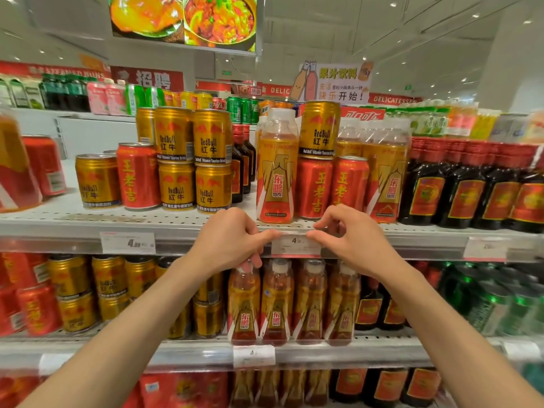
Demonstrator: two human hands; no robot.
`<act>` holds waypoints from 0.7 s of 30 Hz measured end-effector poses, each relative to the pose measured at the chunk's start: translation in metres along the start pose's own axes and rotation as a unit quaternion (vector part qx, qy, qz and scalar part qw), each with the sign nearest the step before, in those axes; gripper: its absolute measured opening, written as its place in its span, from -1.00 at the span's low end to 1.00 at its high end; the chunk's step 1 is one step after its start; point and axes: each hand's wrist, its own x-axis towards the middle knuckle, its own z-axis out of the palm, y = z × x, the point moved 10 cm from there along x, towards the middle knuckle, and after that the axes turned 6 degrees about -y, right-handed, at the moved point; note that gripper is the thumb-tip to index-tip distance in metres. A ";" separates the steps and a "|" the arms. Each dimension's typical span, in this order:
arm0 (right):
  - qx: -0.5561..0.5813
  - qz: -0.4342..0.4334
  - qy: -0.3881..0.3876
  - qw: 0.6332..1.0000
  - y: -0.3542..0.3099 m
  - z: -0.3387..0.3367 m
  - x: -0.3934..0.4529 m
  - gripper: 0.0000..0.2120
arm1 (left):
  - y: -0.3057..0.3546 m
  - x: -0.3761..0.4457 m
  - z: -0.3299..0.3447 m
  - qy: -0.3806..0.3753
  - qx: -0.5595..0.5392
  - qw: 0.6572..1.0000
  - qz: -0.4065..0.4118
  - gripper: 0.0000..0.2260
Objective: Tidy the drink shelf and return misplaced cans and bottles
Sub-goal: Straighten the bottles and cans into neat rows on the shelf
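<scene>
Pinching the price tag (295, 245) at mid-frame, the left hand (232, 240) holds its left edge and the right hand (350, 235) its right, fingers closed on it. Seating it well likely means sliding it level along the shelf rail (176, 242), centred beneath the orange bottle (275, 172) just above.

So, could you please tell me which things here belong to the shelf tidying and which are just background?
Job:
left hand
right hand
price tag
gold can atop red cans
orange bottle

Background:
food poster
juice sign
dark bottles
</scene>
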 end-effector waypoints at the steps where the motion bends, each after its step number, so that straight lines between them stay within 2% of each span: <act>1: 0.000 -0.001 0.002 1.000 0.000 0.000 0.001 -0.80 | -0.001 0.000 0.001 -0.004 -0.006 1.000 -0.004 -0.52; 13: -0.016 -0.025 0.045 0.999 -0.002 -0.002 -0.007 -0.79 | -0.001 -0.001 0.003 -0.032 -0.056 0.997 -0.029 -0.56; 18: 0.062 -0.036 0.103 0.992 0.000 -0.016 -0.009 -0.86 | -0.001 -0.003 0.003 -0.032 -0.057 0.997 -0.028 -0.56; 21: 0.071 -0.052 0.128 0.988 -0.009 -0.027 0.000 -0.73 | -0.002 -0.003 0.003 -0.032 -0.057 0.997 -0.029 -0.56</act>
